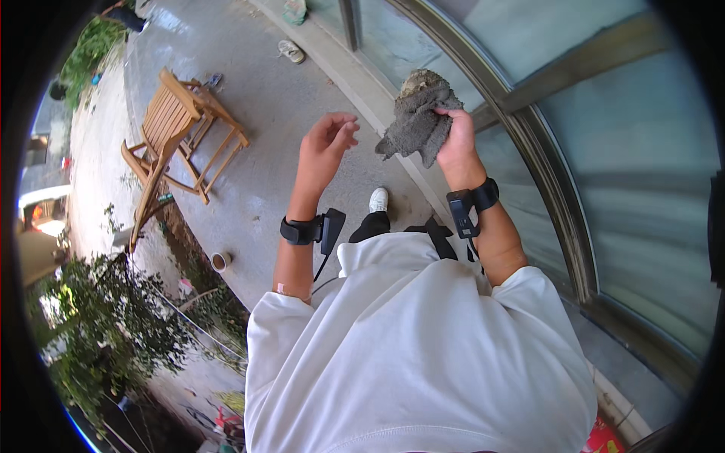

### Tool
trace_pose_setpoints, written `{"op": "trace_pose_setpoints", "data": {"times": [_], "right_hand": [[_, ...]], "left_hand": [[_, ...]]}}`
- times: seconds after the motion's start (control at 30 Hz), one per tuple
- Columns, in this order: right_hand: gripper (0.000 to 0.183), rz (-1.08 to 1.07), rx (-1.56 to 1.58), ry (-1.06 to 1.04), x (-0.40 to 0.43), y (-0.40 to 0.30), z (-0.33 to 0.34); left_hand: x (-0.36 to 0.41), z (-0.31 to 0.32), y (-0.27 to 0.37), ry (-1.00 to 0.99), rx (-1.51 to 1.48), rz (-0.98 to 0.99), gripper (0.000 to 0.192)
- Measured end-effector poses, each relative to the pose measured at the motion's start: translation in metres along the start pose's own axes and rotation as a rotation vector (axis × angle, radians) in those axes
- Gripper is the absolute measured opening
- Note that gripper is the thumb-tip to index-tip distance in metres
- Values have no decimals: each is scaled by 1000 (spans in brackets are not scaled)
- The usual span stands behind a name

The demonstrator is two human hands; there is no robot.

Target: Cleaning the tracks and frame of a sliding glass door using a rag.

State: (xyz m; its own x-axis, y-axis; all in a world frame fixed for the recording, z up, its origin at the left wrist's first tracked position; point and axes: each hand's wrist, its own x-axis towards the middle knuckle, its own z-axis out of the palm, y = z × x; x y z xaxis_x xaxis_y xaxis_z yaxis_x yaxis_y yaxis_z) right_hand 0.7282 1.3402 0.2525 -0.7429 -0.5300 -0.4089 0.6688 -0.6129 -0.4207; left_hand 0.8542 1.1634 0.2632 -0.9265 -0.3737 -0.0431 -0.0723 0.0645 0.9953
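My right hand grips a crumpled grey cloth with a rough, towel-like weave. The cloth's far end is paler and brownish, and its loose corners hang toward the left. Close beyond it stands a framed glass window or door. My left hand is raised to the left of the cloth, apart from it. Its fingers are loosely bent, with nothing held in them. Each wrist wears a black strapped device.
A wooden slatted rocking chair stands on the concrete floor to the left. A small cup-like pot sits near the floor's edge, beside leafy plants. One shoe lies by the low ledge under the glass.
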Motion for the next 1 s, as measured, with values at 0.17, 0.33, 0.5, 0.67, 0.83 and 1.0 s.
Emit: {"op": "trace_pose_setpoints", "data": {"times": [0.17, 0.33, 0.5, 0.67, 0.83, 1.0], "right_hand": [[35, 124, -72, -58, 11, 41, 50], [38, 224, -163, -61, 15, 71, 73], [39, 286, -142, -171, 14, 88, 85], [39, 361, -104, -229, 16, 97, 88], [39, 306, -152, -158, 17, 100, 91], [38, 301, -158, -213, 17, 97, 99]], "left_hand": [[3, -24, 53, 147, 290, 296, 25], [0, -42, 56, 234, 443, 311, 35], [-3, -58, 51, 268, 410, 306, 32], [-6, -67, 49, 320, 396, 318, 24], [-6, -68, 46, 348, 341, 287, 21], [-3, -81, 41, 255, 163, 162, 18]]}}
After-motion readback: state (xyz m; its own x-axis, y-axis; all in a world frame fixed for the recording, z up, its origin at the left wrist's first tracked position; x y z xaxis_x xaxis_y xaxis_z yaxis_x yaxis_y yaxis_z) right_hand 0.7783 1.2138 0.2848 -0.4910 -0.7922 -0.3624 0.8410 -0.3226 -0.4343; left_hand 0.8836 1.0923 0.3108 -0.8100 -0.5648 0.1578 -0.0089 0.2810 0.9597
